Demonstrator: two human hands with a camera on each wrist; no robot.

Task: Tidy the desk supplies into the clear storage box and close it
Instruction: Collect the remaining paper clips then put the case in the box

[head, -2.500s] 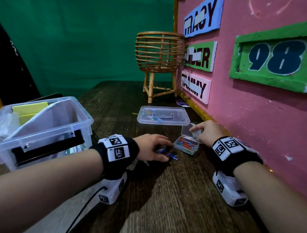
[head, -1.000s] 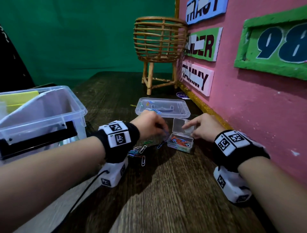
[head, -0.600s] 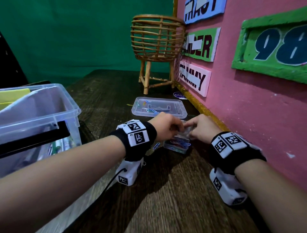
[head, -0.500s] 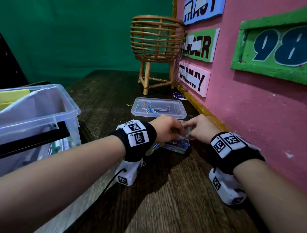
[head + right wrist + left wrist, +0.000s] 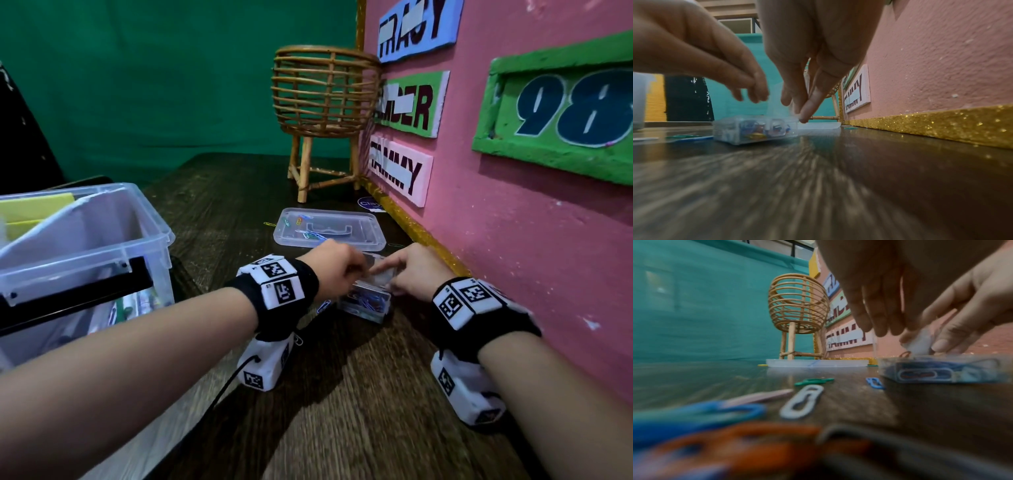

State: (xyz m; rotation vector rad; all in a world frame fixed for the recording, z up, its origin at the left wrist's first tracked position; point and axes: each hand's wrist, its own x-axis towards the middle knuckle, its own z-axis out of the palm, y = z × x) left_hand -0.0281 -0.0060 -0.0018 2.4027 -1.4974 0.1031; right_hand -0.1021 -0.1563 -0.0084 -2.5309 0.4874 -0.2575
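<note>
A small clear case full of coloured paper clips sits on the dark wooden desk near the pink wall. My right hand pinches the case's hinged lid, which is tilted over the case. My left hand hovers over the case's left side, fingers pointing down, with no clip visible in them. Loose clips lie left of the case: a blue one, a white one and a green one. The big clear storage box stands open at left.
The storage box's lid lies flat beyond the case with a few clips on it. A wicker basket stand is at the back. The pink wall with a gold strip bounds the right. Yellow notes sit in the box.
My left hand has left the loose clips and come right, over the small case. The case's lid, upright before, now leans down over the case under my right fingers.
</note>
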